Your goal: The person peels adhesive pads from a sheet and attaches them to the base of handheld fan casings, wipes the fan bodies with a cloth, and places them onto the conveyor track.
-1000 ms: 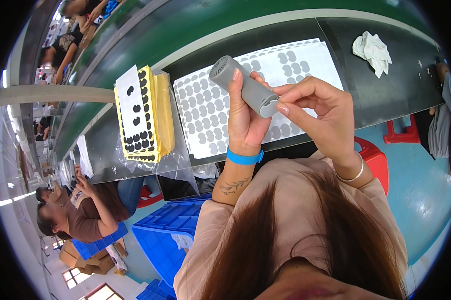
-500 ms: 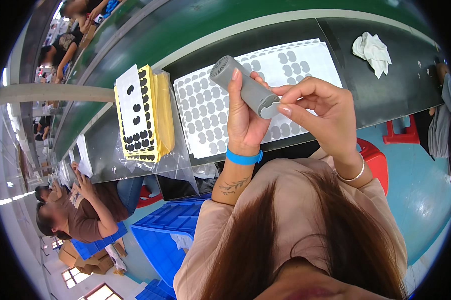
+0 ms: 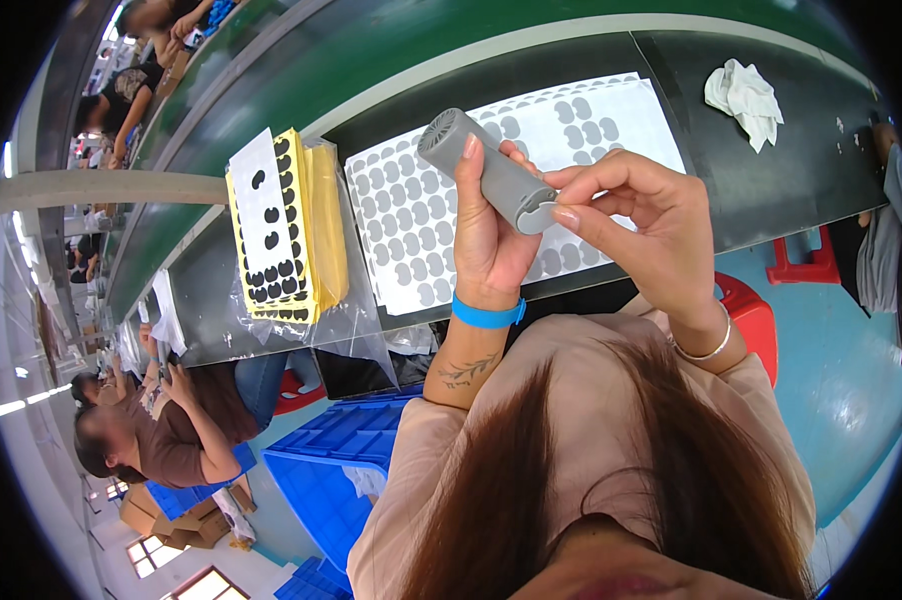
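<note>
My left hand is wrapped round a grey cylinder, held tilted above the bench. Its far end has a round vented grille; the near end points toward my right hand. At that near end, my right hand pinches a small grey rounded sticker between thumb and forefinger. The sticker lies against the end face or just over it; I cannot tell how much of it touches. Below both hands lie white sheets with rows of grey bean-shaped stickers, some spots of which are bare.
To the left, yellow sheets with black stickers rest on a clear plastic bag. A crumpled white cloth is at the right of the black bench. Blue crates and a red stool stand below; a co-worker sits left.
The grey sticker has shifted slightly at the cylinder's near end, with my right fingertips still on it. My left hand has barely moved. The co-worker's hands at left have moved.
</note>
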Tool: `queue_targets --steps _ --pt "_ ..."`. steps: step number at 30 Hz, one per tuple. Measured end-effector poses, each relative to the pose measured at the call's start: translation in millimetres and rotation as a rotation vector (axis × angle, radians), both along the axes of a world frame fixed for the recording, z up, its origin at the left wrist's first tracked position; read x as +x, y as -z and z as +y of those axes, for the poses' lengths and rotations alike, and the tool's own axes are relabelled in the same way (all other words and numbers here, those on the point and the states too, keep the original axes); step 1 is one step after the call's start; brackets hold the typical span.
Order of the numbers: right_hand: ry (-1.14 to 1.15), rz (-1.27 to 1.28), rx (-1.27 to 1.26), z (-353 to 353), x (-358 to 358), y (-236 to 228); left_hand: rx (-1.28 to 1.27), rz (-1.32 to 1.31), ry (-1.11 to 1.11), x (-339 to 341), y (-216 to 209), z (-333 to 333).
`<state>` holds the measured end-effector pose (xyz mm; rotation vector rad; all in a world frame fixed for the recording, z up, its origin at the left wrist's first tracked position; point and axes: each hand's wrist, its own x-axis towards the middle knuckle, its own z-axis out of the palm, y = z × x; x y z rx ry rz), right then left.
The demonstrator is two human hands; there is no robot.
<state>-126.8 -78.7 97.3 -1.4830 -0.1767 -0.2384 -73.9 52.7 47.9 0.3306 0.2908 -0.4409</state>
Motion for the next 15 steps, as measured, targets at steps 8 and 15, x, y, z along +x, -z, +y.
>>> queue_targets --steps 8,15 --pt "0.015 -0.006 -0.018 0.0 0.3 0.7 -0.002 -0.024 0.010 -0.3 0.4 -0.4" --pt "0.015 0.016 0.018 0.7 -0.6 1.2 -0.003 -0.013 -0.001 -0.7 0.0 -1.2"
